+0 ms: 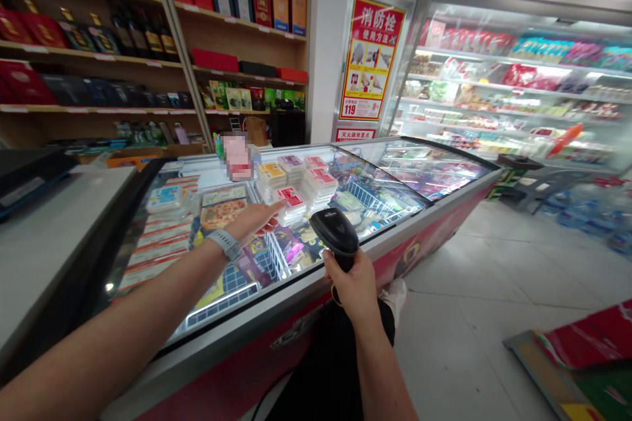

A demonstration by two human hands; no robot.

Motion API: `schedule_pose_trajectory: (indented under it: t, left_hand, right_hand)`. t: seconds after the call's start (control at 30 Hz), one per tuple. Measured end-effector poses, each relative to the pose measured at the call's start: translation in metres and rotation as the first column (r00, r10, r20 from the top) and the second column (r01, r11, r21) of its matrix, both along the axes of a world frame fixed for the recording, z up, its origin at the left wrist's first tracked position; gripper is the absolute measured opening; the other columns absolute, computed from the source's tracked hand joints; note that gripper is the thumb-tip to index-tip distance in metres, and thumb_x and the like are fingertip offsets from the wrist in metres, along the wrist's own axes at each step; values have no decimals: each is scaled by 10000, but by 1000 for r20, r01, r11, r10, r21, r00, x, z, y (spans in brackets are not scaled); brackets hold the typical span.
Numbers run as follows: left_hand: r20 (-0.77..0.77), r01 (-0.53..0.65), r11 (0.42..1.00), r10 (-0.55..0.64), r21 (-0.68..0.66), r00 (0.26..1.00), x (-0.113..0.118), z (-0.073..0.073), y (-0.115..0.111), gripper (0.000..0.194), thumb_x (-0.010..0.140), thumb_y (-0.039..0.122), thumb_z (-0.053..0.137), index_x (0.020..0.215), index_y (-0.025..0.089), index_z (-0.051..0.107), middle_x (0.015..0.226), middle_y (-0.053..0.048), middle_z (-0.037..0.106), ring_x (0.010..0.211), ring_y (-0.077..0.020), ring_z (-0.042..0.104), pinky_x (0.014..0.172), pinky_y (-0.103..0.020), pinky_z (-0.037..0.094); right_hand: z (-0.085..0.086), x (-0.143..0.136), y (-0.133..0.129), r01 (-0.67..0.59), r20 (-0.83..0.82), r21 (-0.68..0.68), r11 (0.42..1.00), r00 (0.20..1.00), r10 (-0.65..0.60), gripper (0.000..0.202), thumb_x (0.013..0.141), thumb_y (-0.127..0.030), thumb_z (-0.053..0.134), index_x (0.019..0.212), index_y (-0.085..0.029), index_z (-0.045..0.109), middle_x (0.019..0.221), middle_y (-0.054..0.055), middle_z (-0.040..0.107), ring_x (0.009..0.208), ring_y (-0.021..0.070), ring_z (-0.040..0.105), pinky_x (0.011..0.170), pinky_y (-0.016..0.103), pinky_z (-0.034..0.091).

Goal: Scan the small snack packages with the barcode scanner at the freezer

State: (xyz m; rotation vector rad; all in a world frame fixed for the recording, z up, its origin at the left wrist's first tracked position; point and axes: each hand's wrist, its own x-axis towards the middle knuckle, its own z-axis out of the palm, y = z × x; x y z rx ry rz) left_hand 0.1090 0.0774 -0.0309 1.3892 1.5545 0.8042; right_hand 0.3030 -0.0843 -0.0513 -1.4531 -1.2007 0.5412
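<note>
A black handheld scanner (336, 233) is upright in my right hand (353, 283), its head above the front edge of the chest freezer (316, 281). My left hand (257, 220), a grey watch (226, 245) on its wrist, reaches over the glass top with fingers stretched toward a stack of plastic packs with red labels (291, 204); whether the fingertips touch it cannot be made out. Behind stand more stacks, with a yellow label (272, 173) and red labels (322, 179). Another stack with a blue label (165, 198) lies further left on the glass.
Wooden shelves (138, 60) with bottles and boxes stand behind the freezer. A lit refrigerated display (513, 79) fills the right side. A grey counter (64, 204) is at the left, and red and green boxes (592, 355) are on the floor at lower right.
</note>
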Motion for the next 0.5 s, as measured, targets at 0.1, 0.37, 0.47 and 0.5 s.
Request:
schedule_pose_trajectory:
  t: [0.1,0.37,0.47,0.5]
  left_hand:
    - [56,-26,999,27,-31,998,4,-2,6,588,487,669,804,743,166,640,762,-92,707,626,-179,629,607,-311,458]
    - [216,-50,994,69,-94,974,0,-3,10,558,416,541,879,746,149,660,764,-77,715,628,-154,630,611,-293,455]
    - [289,-50,993,79,-108,954,-7,-4,7,540,389,472,908,723,139,646,705,-57,691,606,-144,624,603,-281,462]
    - [320,-46,993,77,-105,944,-10,-4,6,529,382,445,917,710,136,640,680,-48,678,599,-142,621,598,-276,465]
  right_hand:
    - [4,0,-1,9,101,3,1000,995,-9,247,781,-332,626,968,-172,612,791,34,713,727,217,664,655,293,497]
    - [12,2,-8,-179,179,-17,984,967,179,237,856,-265,582,1069,-172,627,994,62,711,930,231,660,836,326,491]
    - [16,2,-13,-282,167,17,959,947,275,231,880,-224,566,1099,-192,635,1029,41,711,973,210,657,871,302,484]
    - [16,2,-14,-294,173,24,955,943,286,230,881,-213,565,1099,-196,636,1028,37,711,971,207,657,871,298,485]
